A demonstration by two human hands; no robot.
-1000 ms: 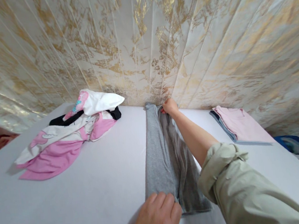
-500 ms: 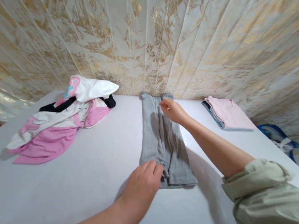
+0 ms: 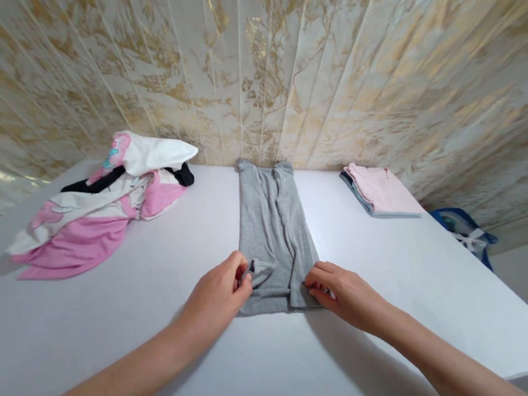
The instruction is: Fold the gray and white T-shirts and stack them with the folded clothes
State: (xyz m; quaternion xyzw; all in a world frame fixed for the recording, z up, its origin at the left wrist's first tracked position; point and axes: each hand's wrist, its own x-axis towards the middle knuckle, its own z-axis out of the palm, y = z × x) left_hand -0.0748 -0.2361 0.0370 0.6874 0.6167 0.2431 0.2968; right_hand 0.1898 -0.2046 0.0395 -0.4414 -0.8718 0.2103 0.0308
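Hands and grey garment on a white tabletop, seen from above. The grey garment [image 3: 259, 214] lies at the middle of the white tabletop [image 3: 193, 371], its long sides running away from the person, its far end close to the patterned curtain [image 3: 230, 68] and its surface creased lengthwise. The left hand [image 3: 224, 285] pinches a fold near the garment's near left corner between thumb and curled fingers, the cloth slightly raised there; the right hand [image 3: 338, 288] pinches the near right edge between thumb and fingertips. To the left, well apart, is a loose heap: a white cloth [image 3: 158, 153] with a pink and turquoise print on top, a black cloth [image 3: 184, 174] partly beneath it, and a pink-and-white garment [image 3: 82, 241] spread toward the near side. To the right, a neat folded stack [image 3: 382, 189] shows pale pink uppermost, with grey and dark layers at its side. Beyond the right edge stands a blue-edged bag [image 3: 483, 262], partly hidden by the tabletop; a white strip [image 3: 472, 241] shows at it, though whether inside or outside cannot be told, and its other contents are indistinct
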